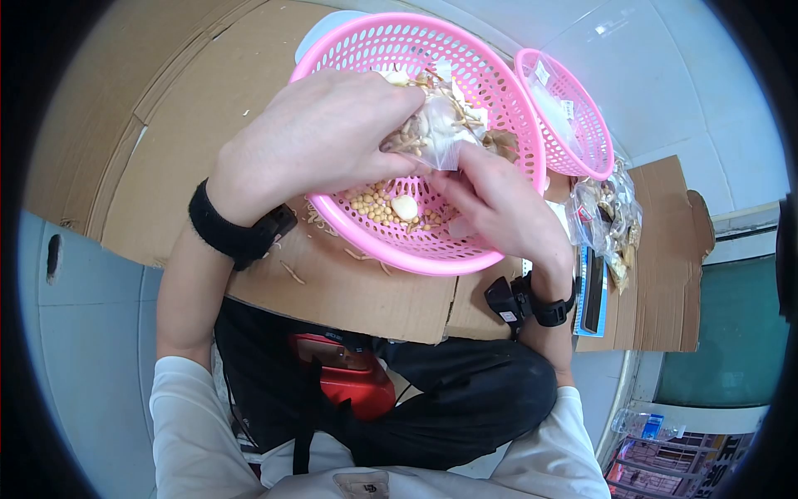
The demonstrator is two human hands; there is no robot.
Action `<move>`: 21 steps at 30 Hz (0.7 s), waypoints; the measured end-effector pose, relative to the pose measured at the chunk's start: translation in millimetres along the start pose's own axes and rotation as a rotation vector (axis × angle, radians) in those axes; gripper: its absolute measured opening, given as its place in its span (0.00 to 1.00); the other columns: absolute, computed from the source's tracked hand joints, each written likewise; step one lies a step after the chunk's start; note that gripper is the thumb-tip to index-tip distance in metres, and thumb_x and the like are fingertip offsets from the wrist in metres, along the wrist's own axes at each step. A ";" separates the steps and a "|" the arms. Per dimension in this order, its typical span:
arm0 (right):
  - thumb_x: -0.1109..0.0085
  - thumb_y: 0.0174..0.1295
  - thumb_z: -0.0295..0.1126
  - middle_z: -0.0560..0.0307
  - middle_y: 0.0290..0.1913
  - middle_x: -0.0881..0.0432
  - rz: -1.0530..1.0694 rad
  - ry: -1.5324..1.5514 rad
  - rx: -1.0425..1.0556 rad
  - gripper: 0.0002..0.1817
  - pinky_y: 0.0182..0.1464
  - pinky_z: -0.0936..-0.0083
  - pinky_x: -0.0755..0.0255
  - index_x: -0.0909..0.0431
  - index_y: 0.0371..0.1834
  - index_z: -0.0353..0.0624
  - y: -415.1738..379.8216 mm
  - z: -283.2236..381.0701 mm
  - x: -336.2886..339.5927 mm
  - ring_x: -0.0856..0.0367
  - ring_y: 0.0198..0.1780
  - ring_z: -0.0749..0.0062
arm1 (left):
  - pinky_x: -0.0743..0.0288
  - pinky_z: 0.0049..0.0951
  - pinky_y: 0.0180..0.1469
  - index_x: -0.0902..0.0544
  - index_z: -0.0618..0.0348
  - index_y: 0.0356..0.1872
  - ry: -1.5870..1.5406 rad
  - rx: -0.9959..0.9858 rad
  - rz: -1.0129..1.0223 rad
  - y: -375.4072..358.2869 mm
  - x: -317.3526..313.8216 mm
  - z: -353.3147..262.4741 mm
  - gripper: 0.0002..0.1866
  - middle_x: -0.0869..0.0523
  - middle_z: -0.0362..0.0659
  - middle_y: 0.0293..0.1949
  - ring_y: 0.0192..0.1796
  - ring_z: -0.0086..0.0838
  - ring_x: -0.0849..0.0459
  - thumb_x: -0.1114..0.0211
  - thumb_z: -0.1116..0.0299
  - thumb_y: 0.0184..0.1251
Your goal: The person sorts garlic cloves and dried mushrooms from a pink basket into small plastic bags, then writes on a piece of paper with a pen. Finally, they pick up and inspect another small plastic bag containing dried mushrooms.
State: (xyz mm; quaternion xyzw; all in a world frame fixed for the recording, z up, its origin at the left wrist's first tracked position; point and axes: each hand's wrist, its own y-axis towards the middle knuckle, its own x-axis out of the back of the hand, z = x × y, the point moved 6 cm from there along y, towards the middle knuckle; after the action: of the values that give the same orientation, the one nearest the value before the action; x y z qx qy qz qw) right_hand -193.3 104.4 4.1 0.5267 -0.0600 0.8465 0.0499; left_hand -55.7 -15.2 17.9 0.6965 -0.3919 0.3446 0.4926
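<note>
Over the large pink plastic basket (482,259), a small clear plastic bag (440,137) with pale slices and thin brownish pieces in it is held between both hands. My left hand (320,133) is closed around the bag's left side, its thumb at the lower edge. Pinched at the bag's near edge are the fingers of my right hand (507,200). Below the hands, yellowish beans (374,204) and a round whitish piece (405,208) lie in the basket. More pale and brown dried pieces sit behind the bag, partly hidden.
A smaller pink basket (600,158) with clear plastic bags leans at the right. Filled clear bags (611,216) lie beside it on the cardboard (349,303). Thin scraps (291,273) are scattered near the basket. A red object (357,391) stands below the cardboard's edge.
</note>
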 end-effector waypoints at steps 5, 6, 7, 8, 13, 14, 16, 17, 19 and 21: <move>0.47 0.80 0.37 0.39 0.41 0.16 -0.166 0.129 0.029 0.14 0.50 0.54 0.24 0.26 0.48 0.33 0.7 -3.5 9.5 0.14 0.45 0.43 | 0.22 0.50 0.47 0.18 0.61 0.53 0.004 0.030 0.038 1.0 -2.1 3.4 0.23 0.13 0.53 0.37 0.45 0.50 0.13 0.25 0.57 0.64; 0.47 0.81 0.37 0.39 0.41 0.17 -0.179 0.213 -0.027 0.14 0.51 0.55 0.25 0.26 0.48 0.33 0.8 -6.7 10.1 0.16 0.45 0.43 | 0.22 0.50 0.47 0.18 0.61 0.53 0.005 0.028 0.039 1.3 -2.7 4.2 0.23 0.13 0.53 0.37 0.45 0.50 0.13 0.25 0.57 0.64; 0.47 0.81 0.37 0.39 0.41 0.17 -0.180 0.213 -0.027 0.14 0.51 0.55 0.25 0.26 0.48 0.33 0.9 -6.2 10.3 0.16 0.45 0.43 | 0.22 0.50 0.47 0.18 0.61 0.52 0.003 0.022 0.036 1.1 -3.7 5.0 0.23 0.13 0.53 0.37 0.45 0.50 0.13 0.25 0.57 0.64; 0.48 0.82 0.37 0.40 0.40 0.17 -0.217 0.249 -0.028 0.14 0.50 0.55 0.25 0.26 0.48 0.33 0.5 -6.1 12.5 0.17 0.43 0.45 | 0.23 0.50 0.47 0.19 0.61 0.52 0.001 0.017 0.033 1.2 -4.1 5.3 0.23 0.13 0.53 0.37 0.45 0.50 0.13 0.25 0.56 0.65; 0.49 0.84 0.38 0.43 0.35 0.19 -0.288 0.296 -0.020 0.16 0.48 0.58 0.27 0.25 0.47 0.33 -0.4 -1.8 18.4 0.19 0.41 0.52 | 0.23 0.50 0.48 0.19 0.62 0.50 -0.015 0.047 0.076 2.0 -3.2 4.8 0.22 0.13 0.53 0.38 0.45 0.51 0.13 0.25 0.55 0.66; 0.48 0.84 0.38 0.43 0.34 0.20 -0.279 0.278 -0.006 0.16 0.48 0.59 0.27 0.25 0.46 0.33 -0.5 -0.5 18.6 0.20 0.40 0.52 | 0.23 0.50 0.48 0.19 0.62 0.49 -0.018 0.052 0.076 1.8 -3.2 5.0 0.22 0.13 0.53 0.38 0.45 0.51 0.13 0.25 0.55 0.66; 0.47 0.84 0.39 0.44 0.33 0.20 -0.269 0.260 0.009 0.17 0.47 0.59 0.27 0.24 0.45 0.33 0.4 0.2 18.0 0.20 0.40 0.53 | 0.23 0.50 0.47 0.20 0.62 0.49 -0.015 0.041 0.067 1.6 -3.7 6.0 0.22 0.13 0.54 0.38 0.45 0.51 0.13 0.25 0.55 0.66; 0.45 0.83 0.38 0.47 0.32 0.20 -0.279 0.264 0.016 0.16 0.44 0.62 0.28 0.24 0.44 0.33 1.0 -0.6 17.8 0.20 0.38 0.57 | 0.23 0.50 0.47 0.20 0.63 0.48 -0.011 0.029 0.058 1.5 -3.5 5.9 0.22 0.13 0.54 0.38 0.45 0.52 0.13 0.26 0.55 0.66; 0.43 0.83 0.37 0.50 0.32 0.20 -0.288 0.267 0.024 0.15 0.41 0.65 0.28 0.23 0.43 0.33 1.4 -0.3 18.1 0.21 0.36 0.61 | 0.23 0.50 0.47 0.20 0.63 0.48 -0.011 0.035 0.064 1.7 -3.5 6.0 0.22 0.13 0.54 0.38 0.44 0.52 0.13 0.26 0.55 0.66; 0.38 0.79 0.33 0.57 0.32 0.20 -0.316 0.406 -0.008 0.11 0.35 0.72 0.29 0.22 0.43 0.35 0.9 -1.6 19.5 0.22 0.31 0.72 | 0.23 0.50 0.47 0.20 0.63 0.47 -0.011 0.042 0.070 1.7 -4.2 7.0 0.22 0.13 0.54 0.38 0.44 0.52 0.13 0.26 0.55 0.66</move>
State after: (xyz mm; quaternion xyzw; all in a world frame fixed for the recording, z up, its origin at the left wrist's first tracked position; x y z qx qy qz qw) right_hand -203.5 104.2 20.8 0.3484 0.0310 0.9164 0.1945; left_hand -58.5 -21.4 13.0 0.6945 -0.4114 0.3656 0.4634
